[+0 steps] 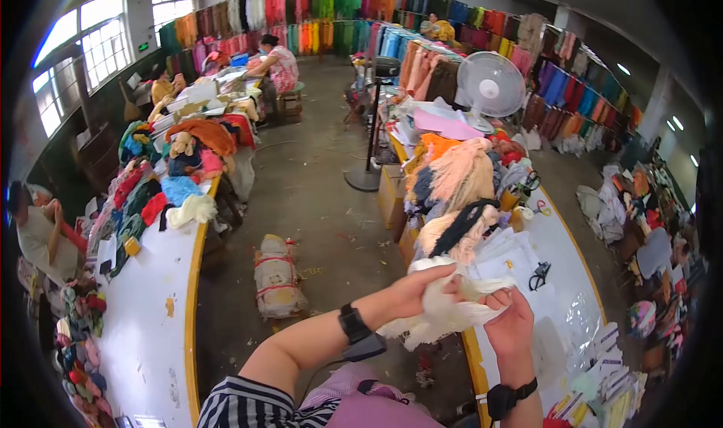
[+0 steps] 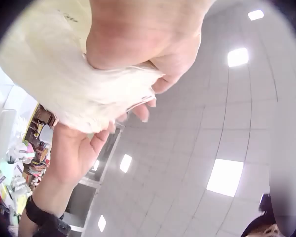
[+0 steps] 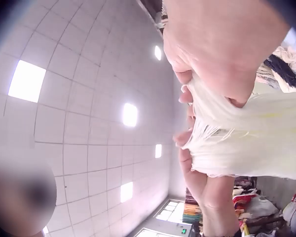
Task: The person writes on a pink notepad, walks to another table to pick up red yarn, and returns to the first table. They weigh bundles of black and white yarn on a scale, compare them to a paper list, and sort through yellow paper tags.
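A hank of white yarn [image 1: 444, 307] is stretched between the two hands above the edge of the right-hand table. The left hand [image 1: 422, 288] grips its left part, with the fingers partly hidden by the strands. On the other side, the right hand [image 1: 512, 322] holds the yarn with curled fingers. In the left wrist view the left hand [image 2: 148, 39] covers the top of the white yarn [image 2: 84, 94], and the right hand [image 2: 71, 153] is below it. The right wrist view shows the right hand [image 3: 217, 49] pinching the white strands [image 3: 251, 133].
The right table [image 1: 557, 232] bears papers, black scissors [image 1: 539, 276], a fan [image 1: 489, 85] and a pile of peach and orange yarn [image 1: 459, 172]. A wrapped bundle [image 1: 277, 277] lies on the floor. The left table [image 1: 151, 307] carries yarn heaps; several people sit at the left.
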### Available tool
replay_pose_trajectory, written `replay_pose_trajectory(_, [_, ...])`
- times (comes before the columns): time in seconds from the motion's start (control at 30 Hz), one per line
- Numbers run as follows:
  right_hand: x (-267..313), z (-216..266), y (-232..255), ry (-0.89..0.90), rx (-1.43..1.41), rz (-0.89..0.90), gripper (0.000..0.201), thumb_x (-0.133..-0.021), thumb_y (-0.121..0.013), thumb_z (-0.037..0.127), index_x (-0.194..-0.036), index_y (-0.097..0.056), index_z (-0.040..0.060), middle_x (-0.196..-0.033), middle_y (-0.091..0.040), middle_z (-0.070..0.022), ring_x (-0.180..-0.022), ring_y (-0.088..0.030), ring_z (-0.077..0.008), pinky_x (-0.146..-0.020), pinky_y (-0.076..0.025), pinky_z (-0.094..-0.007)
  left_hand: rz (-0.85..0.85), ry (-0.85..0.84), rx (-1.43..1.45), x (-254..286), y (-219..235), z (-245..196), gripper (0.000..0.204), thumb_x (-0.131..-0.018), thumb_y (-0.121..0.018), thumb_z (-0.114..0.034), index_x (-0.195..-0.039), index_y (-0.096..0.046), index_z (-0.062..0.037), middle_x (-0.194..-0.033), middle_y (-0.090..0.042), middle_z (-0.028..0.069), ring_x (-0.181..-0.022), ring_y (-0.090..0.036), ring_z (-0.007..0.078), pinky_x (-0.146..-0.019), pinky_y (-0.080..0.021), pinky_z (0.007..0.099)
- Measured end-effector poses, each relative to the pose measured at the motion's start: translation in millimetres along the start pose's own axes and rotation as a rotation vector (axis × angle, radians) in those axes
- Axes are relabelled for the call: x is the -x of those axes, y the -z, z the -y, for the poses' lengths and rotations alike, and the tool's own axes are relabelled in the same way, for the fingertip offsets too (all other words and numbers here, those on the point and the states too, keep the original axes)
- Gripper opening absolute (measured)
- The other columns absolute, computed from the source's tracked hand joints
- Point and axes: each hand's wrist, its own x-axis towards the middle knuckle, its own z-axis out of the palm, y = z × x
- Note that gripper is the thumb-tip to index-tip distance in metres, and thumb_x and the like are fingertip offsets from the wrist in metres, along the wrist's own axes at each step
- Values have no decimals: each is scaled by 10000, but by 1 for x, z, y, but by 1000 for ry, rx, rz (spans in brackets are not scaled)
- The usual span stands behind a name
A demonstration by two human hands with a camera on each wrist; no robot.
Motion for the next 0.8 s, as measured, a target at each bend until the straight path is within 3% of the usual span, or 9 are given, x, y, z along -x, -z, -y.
replay_pose_trajectory(0.03, [1, 6, 3, 21, 0, -10, 93, -926, -479, 57, -980, -547, 24, -819, -587, -22, -786, -572, -155, -820, -475, -332, 118, 1, 16, 1, 14, 0, 216, -998, -529, -258, -847, -517, -104, -685, -463, -23, -690, -510, 121, -866, -466, 352])
replay_pose_trajectory(0.13, [4, 35, 3, -105, 486, 29, 119, -919, -555, 125, -958, -586, 17, -770, -572, 1, -699, -548, -125, -731, -476, -300, -152, 23, -309, 25, 30, -20, 246, -988, -560, -256, -792, -489, -126, -608, -414, -65, -560, -433, 79, -832, -481, 358])
replay_pose_trajectory(0.2, [9, 59, -13, -307, 1499, -193, 177, -870, -668, 196, -886, -632, 23, -696, -553, 19, -611, -515, -96, -610, -454, -270, -312, -47, -203, 39, 64, -38, 237, -969, -594, -248, -784, -506, -129, -579, -396, -76, -510, -406, 70, -794, -490, 349])
replay_pose_trajectory(0.43, [33, 183, 35, -119, 1344, -524, 255, -831, -726, 293, -780, -628, 63, -562, -451, 57, -443, -394, -54, -437, -362, -251, -568, -286, 0, 106, 148, -98, 299, -925, -646, -267, -697, -502, -138, -512, -342, -81, -432, -344, 83, -638, -444, 292])
replay_pose_trajectory(0.6, [49, 267, 82, 381, 1584, -853, 305, -848, -702, 313, -696, -554, 94, -532, -408, 48, -407, -372, -59, -407, -311, -265, -836, -527, 63, 135, 186, -125, 317, -852, -683, -201, -646, -445, -161, -525, -348, -57, -414, -317, 90, -478, -359, 265])
replay_pose_trajectory(0.67, [64, 310, 104, 663, 1955, -831, 421, -886, -640, 371, -717, -593, -11, -580, -517, -49, -554, -444, -150, -532, -357, -354, -840, -708, -29, 157, 224, -131, 307, -827, -689, -173, -648, -440, -166, -539, -359, -43, -430, -327, 92, -442, -319, 255])
replay_pose_trajectory(0.73, [76, 351, 114, 734, 2161, -1042, 501, -888, -597, 442, -812, -631, -53, -728, -611, -188, -659, -539, -262, -623, -410, -433, -826, -709, -103, 170, 232, -137, 329, -826, -691, -192, -627, -430, -170, -541, -360, -35, -454, -350, 102, -454, -320, 259])
replay_pose_trajectory(0.77, [87, 410, 169, 1113, 2706, -884, 520, -890, -585, 465, -826, -629, -49, -822, -633, -252, -760, -593, -374, -692, -434, -468, -920, -735, -212, 162, 206, -133, 349, -828, -693, -192, -612, -419, -184, -536, -354, -37, -444, -340, 101, -448, -307, 261])
replay_pose_trajectory(0.8, [88, 380, 109, 818, 2391, -1107, 505, -895, -580, 465, -838, -637, -33, -871, -631, -280, -848, -592, -451, -736, -442, -493, -876, -719, -275, 162, 212, -135, 365, -824, -700, -196, -606, -407, -199, -530, -340, -44, -437, -337, 102, -440, -296, 270])
